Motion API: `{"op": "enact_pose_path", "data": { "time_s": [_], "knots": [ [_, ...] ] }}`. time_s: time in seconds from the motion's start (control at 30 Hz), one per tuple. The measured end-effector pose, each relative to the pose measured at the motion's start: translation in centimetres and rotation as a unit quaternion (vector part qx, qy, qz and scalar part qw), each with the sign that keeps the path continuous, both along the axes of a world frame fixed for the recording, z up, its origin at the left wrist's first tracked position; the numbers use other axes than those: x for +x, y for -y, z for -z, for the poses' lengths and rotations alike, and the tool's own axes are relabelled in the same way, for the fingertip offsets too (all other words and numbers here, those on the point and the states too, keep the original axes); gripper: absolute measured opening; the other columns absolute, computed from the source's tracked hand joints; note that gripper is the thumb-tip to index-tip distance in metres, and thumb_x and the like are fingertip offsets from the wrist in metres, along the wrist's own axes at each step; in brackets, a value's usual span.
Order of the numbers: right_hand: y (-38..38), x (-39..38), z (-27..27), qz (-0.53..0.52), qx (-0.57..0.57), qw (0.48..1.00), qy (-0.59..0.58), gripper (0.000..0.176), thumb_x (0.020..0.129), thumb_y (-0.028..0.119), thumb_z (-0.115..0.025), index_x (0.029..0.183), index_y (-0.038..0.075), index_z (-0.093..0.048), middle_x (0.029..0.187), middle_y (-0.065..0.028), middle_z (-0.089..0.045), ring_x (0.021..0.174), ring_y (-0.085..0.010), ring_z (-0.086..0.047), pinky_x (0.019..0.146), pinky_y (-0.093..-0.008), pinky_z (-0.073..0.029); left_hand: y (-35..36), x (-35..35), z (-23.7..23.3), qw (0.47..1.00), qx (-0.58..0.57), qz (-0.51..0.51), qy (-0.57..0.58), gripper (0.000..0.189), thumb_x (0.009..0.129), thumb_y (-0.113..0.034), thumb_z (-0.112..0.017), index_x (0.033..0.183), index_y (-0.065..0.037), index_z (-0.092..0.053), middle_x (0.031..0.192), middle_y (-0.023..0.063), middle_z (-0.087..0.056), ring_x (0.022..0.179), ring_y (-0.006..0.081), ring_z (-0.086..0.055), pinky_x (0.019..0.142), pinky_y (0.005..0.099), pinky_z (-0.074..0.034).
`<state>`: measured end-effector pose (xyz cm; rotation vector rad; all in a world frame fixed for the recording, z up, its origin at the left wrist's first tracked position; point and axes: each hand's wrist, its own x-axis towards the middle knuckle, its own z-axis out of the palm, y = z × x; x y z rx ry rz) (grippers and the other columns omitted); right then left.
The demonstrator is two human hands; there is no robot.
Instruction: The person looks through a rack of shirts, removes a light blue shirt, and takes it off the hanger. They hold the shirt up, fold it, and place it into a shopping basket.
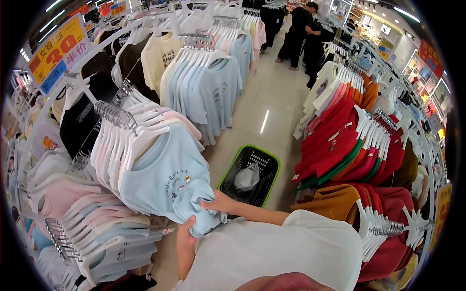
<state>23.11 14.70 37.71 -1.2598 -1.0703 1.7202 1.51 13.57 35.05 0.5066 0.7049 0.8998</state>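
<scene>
A light blue T-shirt (160, 169) with small lettering and printed figures hangs at the front of a rail, on a white hanger (145, 138). Its lower part is bunched up towards me. My left hand (186, 229) is closed on the bottom of the cloth, its thumb showing on top. On the other side of the bunched fabric, my right hand (216, 201) grips the T-shirt too; some of its fingers are hidden by the folds. Behind this shirt, pink and white tops (109, 150) hang close together on the same rail.
A black basket with a green rim (278, 169) stands on the floor, a grey-white bundle (247, 177) inside. Racks of red tops (330, 140) line the right side. More light blue tops (216, 92) hang ahead. Farther along the aisle (262, 97) stands a person in black (297, 34).
</scene>
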Motion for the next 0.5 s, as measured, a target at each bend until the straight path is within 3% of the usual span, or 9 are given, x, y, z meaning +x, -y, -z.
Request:
{"op": "enact_pose_path", "data": {
  "time_s": [0.07,0.17,0.23,0.27,0.33,0.37,0.43,0.5],
  "knots": [
    [0.9,0.2,-0.2,-0.050,-0.011,0.999,-0.007,0.073,0.079,0.041,-0.082,0.133,0.002,-0.052,0.122,-0.0086,-0.063,0.103,-0.0179,-0.063,0.084,-0.0303,-0.053,-0.1,-0.2,0.2,0.997,-0.065,-0.033,0.025,0.069,0.089,-0.017,-0.071,0.144,0.003,-0.034,0.133,0.0175,-0.055,0.119,0.0345,-0.058,0.099,0.0488,-0.052],
    [1.9,-0.7,1.4,-0.083,0.136,0.987,0.018,0.056,0.080,0.030,-0.081,0.124,0.003,-0.061,0.108,-0.0071,-0.067,0.093,-0.0137,-0.063,0.074,-0.0277,-0.054,-0.8,-0.3,0.3,0.984,-0.136,-0.061,0.094,0.062,0.090,-0.016,-0.070,0.140,0.004,-0.039,0.127,0.0170,-0.059,0.115,0.0345,-0.061,0.095,0.0490,-0.053],
    [1.9,-1.2,2.9,-0.121,0.162,0.974,0.101,0.040,0.083,0.022,-0.076,0.116,0.003,-0.065,0.099,-0.0076,-0.069,0.088,-0.0125,-0.063,0.073,-0.0279,-0.053,-0.5,-0.4,-0.4,0.979,-0.141,-0.066,0.129,0.058,0.090,-0.016,-0.069,0.137,0.005,-0.042,0.123,0.0165,-0.061,0.113,0.0352,-0.062,0.094,0.0489,-0.053],
    [1.9,-1.4,3.4,-0.140,0.174,0.964,0.142,0.033,0.085,0.019,-0.074,0.112,0.003,-0.067,0.094,-0.0078,-0.070,0.085,-0.0120,-0.063,0.073,-0.0280,-0.053,-0.5,-0.9,0.3,0.980,-0.137,-0.016,0.145,0.060,0.089,-0.016,-0.070,0.138,0.004,-0.041,0.126,0.0162,-0.060,0.114,0.0347,-0.061,0.095,0.0483,-0.053],
    [2.0,-1.8,4.2,-0.107,0.081,0.985,0.111,0.024,0.088,0.015,-0.069,0.109,0.002,-0.068,0.091,-0.0096,-0.071,0.083,-0.0132,-0.062,0.076,-0.0305,-0.052,-0.6,-2.0,1.9,0.972,-0.127,0.081,0.178,0.063,0.088,-0.014,-0.071,0.141,0.002,-0.040,0.130,0.0157,-0.057,0.117,0.0338,-0.059,0.098,0.0469,-0.051],
    [1.9,-2.0,4.2,-0.091,0.036,0.991,0.096,0.021,0.090,0.013,-0.066,0.107,0.001,-0.069,0.089,-0.0105,-0.072,0.082,-0.0138,-0.062,0.077,-0.0317,-0.052,-0.1,-1.8,1.4,0.987,-0.075,0.047,0.131,0.064,0.088,-0.014,-0.071,0.141,0.001,-0.040,0.131,0.0147,-0.056,0.118,0.0326,-0.058,0.099,0.0464,-0.050],
    [2.5,-3.0,2.9,0.011,0.111,0.988,0.110,0.024,0.093,0.016,-0.063,0.110,-0.001,-0.066,0.092,-0.0112,-0.072,0.081,-0.0154,-0.063,0.079,-0.0326,-0.052,1.7,-0.4,-0.2,0.999,0.028,-0.021,0.034,0.064,0.087,-0.013,-0.072,0.141,0.000,-0.040,0.134,0.0125,-0.054,0.121,0.0304,-0.056,0.102,0.0454,-0.047],
    [2.6,-3.2,1.4,0.061,0.232,0.964,0.114,0.026,0.093,0.018,-0.063,0.110,-0.001,-0.065,0.091,-0.0116,-0.072,0.080,-0.0150,-0.063,0.078,-0.0321,-0.052,2.9,-0.3,1.0,1.000,0.015,0.020,-0.014,0.074,0.080,-0.006,-0.076,0.144,-0.005,-0.039,0.137,0.0103,-0.051,0.125,0.0282,-0.051,0.104,0.0429,-0.044]
  ]
}}
